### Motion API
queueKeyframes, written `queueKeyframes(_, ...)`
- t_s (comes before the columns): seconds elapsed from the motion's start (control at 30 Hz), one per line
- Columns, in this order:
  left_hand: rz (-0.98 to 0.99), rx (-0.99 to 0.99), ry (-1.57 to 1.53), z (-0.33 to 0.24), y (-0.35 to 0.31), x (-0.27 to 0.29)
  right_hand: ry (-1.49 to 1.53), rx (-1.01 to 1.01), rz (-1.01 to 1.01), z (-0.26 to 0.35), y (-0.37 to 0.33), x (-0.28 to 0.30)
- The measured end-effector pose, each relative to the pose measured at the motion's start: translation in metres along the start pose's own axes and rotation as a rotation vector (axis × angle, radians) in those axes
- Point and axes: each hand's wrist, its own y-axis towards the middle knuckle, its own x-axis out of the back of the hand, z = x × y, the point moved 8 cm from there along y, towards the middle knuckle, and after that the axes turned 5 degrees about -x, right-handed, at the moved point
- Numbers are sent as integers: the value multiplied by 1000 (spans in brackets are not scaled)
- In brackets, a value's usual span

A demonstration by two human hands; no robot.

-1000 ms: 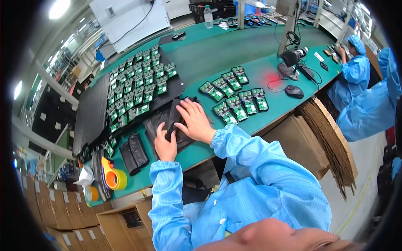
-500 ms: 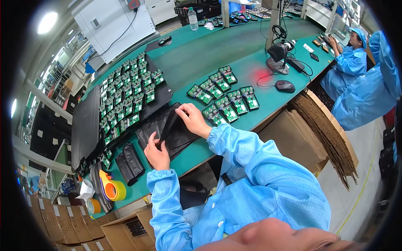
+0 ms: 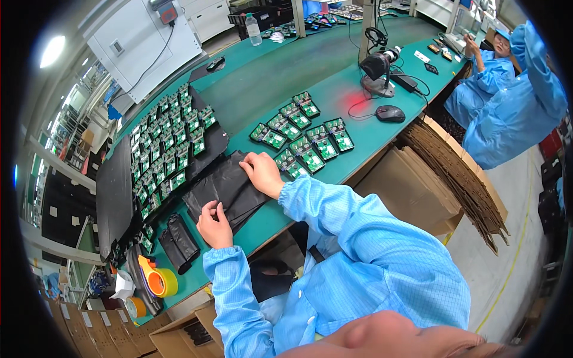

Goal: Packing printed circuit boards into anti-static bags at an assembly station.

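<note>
A thin black plastic bag (image 3: 222, 184) lies spread and creased at the near edge of the green bench. My right hand (image 3: 262, 173) is closed at its far right edge, fingertips pinching the film. On the near left side my left hand (image 3: 214, 225) has its fingers curled in, thumb and fingertips gripping the bag's edge. Just right of the bag sit several green circuit boards in black housings (image 3: 309, 153), set in two short rows. Many more such boards (image 3: 161, 146) stand in rows on a black sheet to the left.
A folded black bundle (image 3: 179, 243), a yellow tape roll (image 3: 162, 282) and an orange one (image 3: 136, 307) lie at left. A scanner on a stand (image 3: 378, 74) and a mouse (image 3: 390, 113) are at right. Flattened cardboard (image 3: 456, 173) leans below the bench. A co-worker (image 3: 486, 74) sits at far right.
The dark fold raised between my hands has come down, and the bag lies flatter. Both hands stay at it. The whole view has shifted slightly.
</note>
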Motion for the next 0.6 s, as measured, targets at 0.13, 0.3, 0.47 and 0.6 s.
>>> queueKeyframes(0.13, -34, 2, -13, 6, -1, 3, -75, 253, -90, 41, -11, 16)
queueKeyframes(0.3, -19, -79, 43, 5, 1, -4, -15, 772, 158, 89, -56, -4)
queueKeyframes(0.47, 5, -52, 27, 9, -3, -8, -74, 819, 477, 79, -84, -43)
queueKeyframes(0.6, 71, 4, 81, 7, -2, -9, -444, 537, 387, 45, -66, -44)
